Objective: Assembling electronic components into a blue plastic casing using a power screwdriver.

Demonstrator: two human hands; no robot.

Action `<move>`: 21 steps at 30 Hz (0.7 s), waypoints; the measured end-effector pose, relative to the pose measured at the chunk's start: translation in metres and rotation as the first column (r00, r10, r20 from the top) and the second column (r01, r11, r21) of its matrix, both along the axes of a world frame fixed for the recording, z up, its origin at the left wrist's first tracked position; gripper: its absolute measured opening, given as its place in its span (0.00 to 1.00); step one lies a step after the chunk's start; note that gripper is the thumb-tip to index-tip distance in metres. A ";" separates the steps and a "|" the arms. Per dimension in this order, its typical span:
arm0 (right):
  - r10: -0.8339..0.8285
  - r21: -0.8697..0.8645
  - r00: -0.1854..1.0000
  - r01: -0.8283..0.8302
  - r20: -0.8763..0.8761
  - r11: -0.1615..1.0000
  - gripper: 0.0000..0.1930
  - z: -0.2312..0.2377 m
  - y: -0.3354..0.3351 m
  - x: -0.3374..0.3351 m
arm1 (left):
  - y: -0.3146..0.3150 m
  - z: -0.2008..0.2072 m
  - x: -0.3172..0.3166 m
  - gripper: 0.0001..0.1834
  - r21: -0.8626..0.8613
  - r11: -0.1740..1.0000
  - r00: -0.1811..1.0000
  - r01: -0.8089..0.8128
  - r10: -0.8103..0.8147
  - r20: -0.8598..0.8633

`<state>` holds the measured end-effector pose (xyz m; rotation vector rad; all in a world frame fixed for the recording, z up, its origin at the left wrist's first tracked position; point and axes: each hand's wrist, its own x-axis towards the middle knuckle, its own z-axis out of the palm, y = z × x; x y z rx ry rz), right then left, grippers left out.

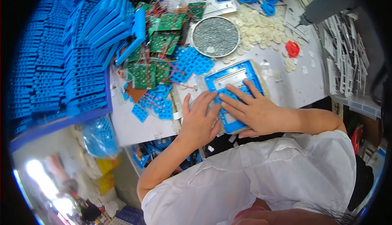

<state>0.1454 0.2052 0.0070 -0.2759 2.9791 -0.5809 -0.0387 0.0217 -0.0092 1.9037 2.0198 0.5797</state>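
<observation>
A blue plastic casing (212, 83) with a pale window lies near the front edge of the table, slightly turned. Across its right and middle part rests my right hand (259, 112), fingers stretched and apart, pressing flat on the casing. My left hand (199, 119) lies at the casing's left edge with its fingers extended, the fingertips touching the rim. Neither hand is wrapped round anything. Part of the casing is hidden under my fingers, and what lies beneath it cannot be made out.
Beyond the casing stands a round tin of small metal pieces (216, 35), beside many cream discs (257, 25). Green circuit boards (163, 41) with wires and blue keypads (192, 61) lie left. Stacked blue casings (49, 61) fill the far left. A grey power tool (330, 6) hangs at right.
</observation>
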 end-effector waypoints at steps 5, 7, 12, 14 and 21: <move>-0.060 -0.099 0.984 0.043 -0.166 0.994 0.43 0.010 0.012 -0.001 | -0.005 0.010 -0.036 0.24 0.362 0.921 0.987 -0.145 0.162 -0.017; -0.122 -0.160 0.961 0.083 -0.250 0.984 0.36 0.023 0.020 -0.003 | -0.011 0.008 -0.082 0.24 0.394 0.848 0.895 -0.354 0.430 -0.121; -0.193 -0.173 0.933 0.146 -0.304 0.974 0.28 0.035 0.045 -0.005 | -0.027 0.025 -0.142 0.36 0.337 0.692 0.577 -0.639 0.720 -0.384; -0.202 -0.186 0.934 0.151 -0.294 0.971 0.26 0.038 0.050 -0.007 | -0.028 0.019 -0.136 0.40 0.272 0.697 0.555 -0.664 0.703 -0.445; -0.180 -0.219 0.922 0.107 -0.343 0.970 0.20 0.038 0.045 -0.017 | -0.024 0.035 -0.109 0.38 0.295 0.674 0.543 -0.677 0.728 -0.418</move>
